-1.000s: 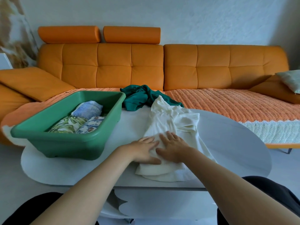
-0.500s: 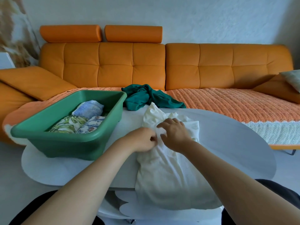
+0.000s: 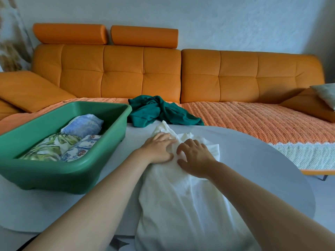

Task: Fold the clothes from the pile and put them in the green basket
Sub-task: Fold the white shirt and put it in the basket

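Observation:
A white garment [image 3: 181, 200] lies lengthwise on the pale oval table [image 3: 253, 169], its near end hanging over the front edge. My left hand [image 3: 157, 148] and my right hand [image 3: 195, 156] both rest flat on its far, bunched part, fingers spread and side by side. The green basket [image 3: 54, 178] stands on the table's left and holds three folded pieces: a blue one [image 3: 85, 124], a leafy green one [image 3: 49, 147] and a blue floral one [image 3: 79, 149]. A crumpled dark green garment [image 3: 155, 111] lies just beyond the table on the sofa seat.
An orange sofa [image 3: 126, 73] with a woven orange throw [image 3: 253, 120] runs across the back. Cushions sit at the sofa's left [image 3: 30, 89] and right [image 3: 324, 95] ends. Bare tabletop shows to the right of the white garment.
Both hands slid from the garment's near part toward its far end. The white garment has been drawn toward me and now hangs over the front edge. At 0.5 s ago the fingers pinched cloth; now they lie flat.

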